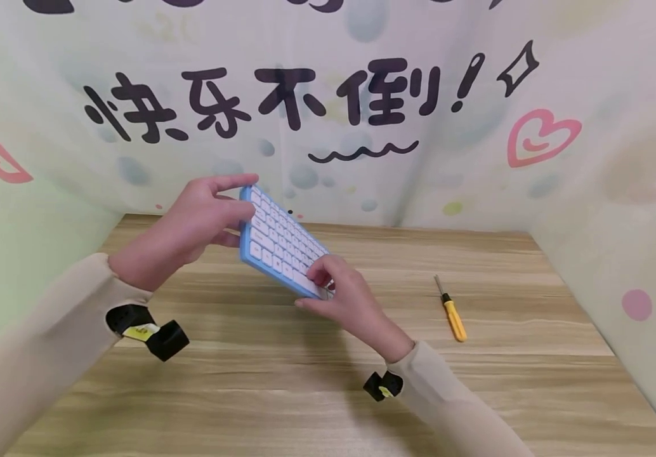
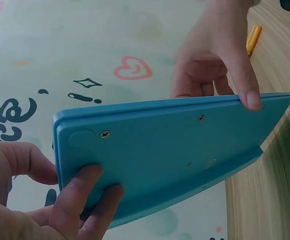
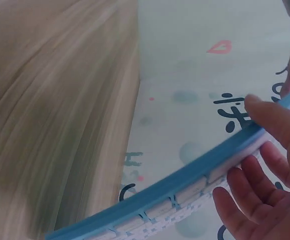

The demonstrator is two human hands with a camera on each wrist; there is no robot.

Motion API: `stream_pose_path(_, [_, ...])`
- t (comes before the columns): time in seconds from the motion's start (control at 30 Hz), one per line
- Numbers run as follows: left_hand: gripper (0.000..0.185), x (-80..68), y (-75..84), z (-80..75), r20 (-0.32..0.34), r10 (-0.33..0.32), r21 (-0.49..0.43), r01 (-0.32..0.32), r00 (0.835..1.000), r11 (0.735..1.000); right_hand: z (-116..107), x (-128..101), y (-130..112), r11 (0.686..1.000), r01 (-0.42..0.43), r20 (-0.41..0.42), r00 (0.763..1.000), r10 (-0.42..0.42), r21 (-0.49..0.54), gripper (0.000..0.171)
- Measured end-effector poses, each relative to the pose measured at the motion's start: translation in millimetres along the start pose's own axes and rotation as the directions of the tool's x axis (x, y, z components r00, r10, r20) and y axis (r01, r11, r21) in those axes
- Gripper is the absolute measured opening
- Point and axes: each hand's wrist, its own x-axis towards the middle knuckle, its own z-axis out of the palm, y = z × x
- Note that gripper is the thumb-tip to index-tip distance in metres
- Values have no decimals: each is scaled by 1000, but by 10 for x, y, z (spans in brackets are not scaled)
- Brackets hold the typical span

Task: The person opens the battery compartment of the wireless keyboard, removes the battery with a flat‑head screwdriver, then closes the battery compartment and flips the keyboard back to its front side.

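Your left hand (image 1: 188, 219), fingers spread, grips one end of a thin, white-keyed, blue rectangular keyboard (image 1: 279, 238) tilted above the wood-grain table (image 1: 248, 387), while your right hand (image 1: 351, 297) pinches its near edge, thumb against the underside.

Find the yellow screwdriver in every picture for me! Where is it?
Head: the yellow screwdriver lies on the table, right of centre.
Left wrist: near the upper right corner, partly hidden by the right hand.
Right wrist: not in this picture.
Shared landmark: the blue keyboard shows in all three.
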Motion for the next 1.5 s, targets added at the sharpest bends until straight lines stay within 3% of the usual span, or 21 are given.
stream_pose_path(0.2, [64, 60, 7, 26, -2, -52, -31, 52, 999, 998, 23, 10, 19, 994, 11, -73, 997, -19, -110, 33])
stream_pose_path(0.43, [70, 113, 12, 23, 11, -92, -72, 93, 996, 993, -13, 18, 35, 987, 27, -143, 988, -50, -159, 30])
stream_pose_path(0.97, [69, 144, 56, 5, 121, -35, -167, 56, 992, 984, -50, 3, -24, 973, 126, -245, 954, -172, -195, 29])
stream_pose_path(1.17, [67, 182, 83, 45, 112, -27, -173, 47, 993, 984, -83, 2, -69, 976, 136, -262, 949, -177, -168, 35])
stream_pose_path(1.5, [46, 246, 135, 138, 113, -1, -291, 34, 994, 956, -135, 22, -82, 980, 134, -294, 940, -172, -144, 35])
